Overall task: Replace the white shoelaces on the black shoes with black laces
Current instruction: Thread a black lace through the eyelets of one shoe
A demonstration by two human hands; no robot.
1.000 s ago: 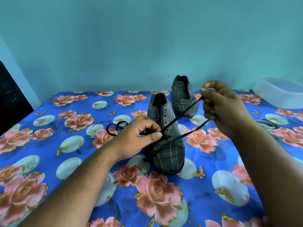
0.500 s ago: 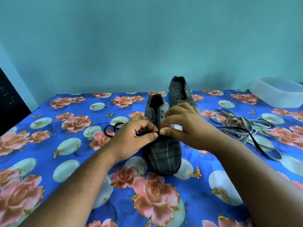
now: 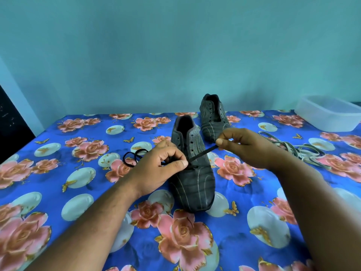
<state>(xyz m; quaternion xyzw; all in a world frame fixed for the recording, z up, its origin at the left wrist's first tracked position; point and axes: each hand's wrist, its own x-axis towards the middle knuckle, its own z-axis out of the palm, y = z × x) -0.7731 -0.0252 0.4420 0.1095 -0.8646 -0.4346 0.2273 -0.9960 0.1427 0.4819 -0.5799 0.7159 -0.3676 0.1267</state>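
The near black striped shoe (image 3: 193,182) stands toe toward me on the floral cloth. A black lace (image 3: 203,153) runs through its lowest eyelets. My left hand (image 3: 162,169) pinches the lace at the shoe's left side, thumb against the eyelet row. My right hand (image 3: 246,147) pinches the lace's other end and holds it taut up and to the right. The rest of the black lace loops (image 3: 134,156) on the cloth behind my left hand. The second shoe (image 3: 214,116), without a lace, stands further back.
A pile of pale removed laces (image 3: 297,149) lies on the cloth right of my right hand. A translucent plastic tub (image 3: 330,114) sits at the back right. A dark object (image 3: 11,122) stands at the left edge. The wall rises close behind the bed.
My right hand, which met the left at the eyelets half a second ago, has drawn back to the right and pulled the lace end taut. My left hand stayed at the shoe.
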